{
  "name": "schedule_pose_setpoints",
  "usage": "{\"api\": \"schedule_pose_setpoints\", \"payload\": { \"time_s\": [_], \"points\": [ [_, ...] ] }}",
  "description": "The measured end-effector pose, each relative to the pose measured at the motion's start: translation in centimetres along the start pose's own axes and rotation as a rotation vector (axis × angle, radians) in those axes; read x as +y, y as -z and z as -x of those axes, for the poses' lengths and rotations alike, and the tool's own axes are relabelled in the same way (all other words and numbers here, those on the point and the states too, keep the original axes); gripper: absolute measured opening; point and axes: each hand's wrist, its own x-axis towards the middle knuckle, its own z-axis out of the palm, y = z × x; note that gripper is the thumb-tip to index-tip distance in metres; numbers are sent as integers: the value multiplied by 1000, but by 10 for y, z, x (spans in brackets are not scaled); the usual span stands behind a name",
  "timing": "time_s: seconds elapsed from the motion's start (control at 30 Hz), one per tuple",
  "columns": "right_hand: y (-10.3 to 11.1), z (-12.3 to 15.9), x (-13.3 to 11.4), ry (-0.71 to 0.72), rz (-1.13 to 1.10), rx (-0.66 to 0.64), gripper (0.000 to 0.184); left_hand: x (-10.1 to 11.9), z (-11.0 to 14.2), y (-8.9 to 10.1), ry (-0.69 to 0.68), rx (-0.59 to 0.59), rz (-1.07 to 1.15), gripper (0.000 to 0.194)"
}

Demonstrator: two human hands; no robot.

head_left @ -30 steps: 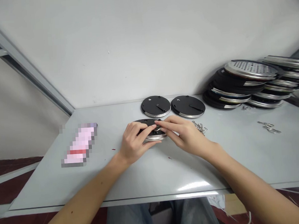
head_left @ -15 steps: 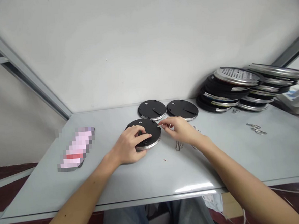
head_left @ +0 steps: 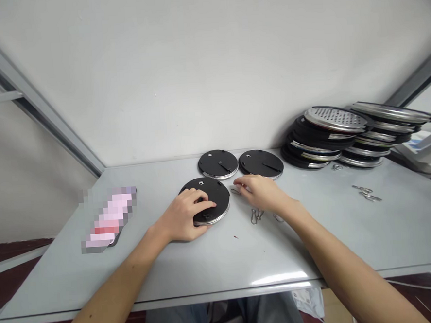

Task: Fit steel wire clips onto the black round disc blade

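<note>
A black round disc [head_left: 217,193] with a silvery metal rim lies at the front of three such discs on the grey table. My left hand [head_left: 189,212] grips it from the left, fingers curled over the top and thumb at the near edge. Just right of the disc is my right hand [head_left: 259,193], its fingers bent together. A small metal clip [head_left: 235,191] pokes out at its fingertips, apart from the rim; the fingers partly hide it. Below that hand lie more metal clips [head_left: 255,216]. Behind are two similar discs, a left one [head_left: 215,165] and a right one [head_left: 257,163].
Stacked discs stand at the back right: a near stack [head_left: 312,143] topped by a perforated metal plate [head_left: 335,118], and another stack [head_left: 385,134]. Loose clips [head_left: 367,192] lie in front. A blurred phone [head_left: 111,219] is at left. A wall [head_left: 195,75] rises behind the table [head_left: 193,275].
My right hand has drawn back a little to the right from the disc's edge, and the clip at its fingertips no longer touches the disc. My left hand keeps its hold.
</note>
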Motion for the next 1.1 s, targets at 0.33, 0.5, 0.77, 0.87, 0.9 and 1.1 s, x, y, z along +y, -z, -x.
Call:
{"api": "schedule_pose_setpoints", "payload": {
  "time_s": [0.33, 0.5, 0.77, 0.87, 0.9, 1.1],
  "points": [
    [0, -31, 31, 89, -384, 150, 21, -1, 0, -2, 8, 0, 25, 42],
    [-4, -20, 27, 198, -310, 147, 19, -2, -1, -1, 9, 4, 38, 44],
    [-16, -11, 14, 254, -213, 130, 19, -6, 0, -2, 25, 6, 71, 54],
    [-17, -11, 14, 262, -213, 119, 19, -6, -1, 1, 25, 13, 83, 62],
    [-17, -11, 15, 260, -213, 126, 19, -6, -1, 2, 25, 19, 88, 63],
    [-11, -11, 14, 246, -219, 133, 17, -14, 0, -2, 147, 216, 56, 31]
  ]
}}
